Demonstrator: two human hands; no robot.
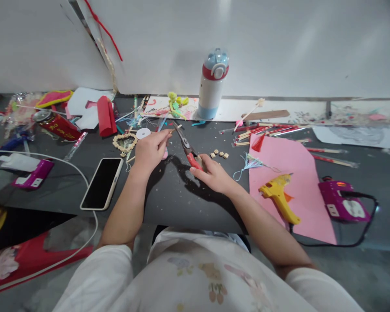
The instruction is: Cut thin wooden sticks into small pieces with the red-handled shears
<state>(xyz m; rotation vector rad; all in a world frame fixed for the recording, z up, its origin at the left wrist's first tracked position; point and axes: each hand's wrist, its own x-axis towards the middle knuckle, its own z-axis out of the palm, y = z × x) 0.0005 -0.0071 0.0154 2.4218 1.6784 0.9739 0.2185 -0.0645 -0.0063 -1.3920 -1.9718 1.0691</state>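
Note:
My right hand (214, 174) is closed around the red handles of a pair of long-nosed pliers (186, 145). The pliers point up and to the left, their jaws close beside the fingertips of my left hand (152, 149). That hand is held in a pinch above the table; what lies between its fingers is too small to make out. Just left of it are a heart-shaped beaded ring (120, 149) and a white spool (143, 133). Several small pale wooden pieces (221, 154) lie beyond my right hand.
A bottle (211, 86) stands at the back. On the right, a yellow glue gun (281, 197) rests on pink paper (299, 167), beside a purple power box (344, 201). To the left are a phone (102, 184), a drink can (56, 125) and a white cable (84, 177).

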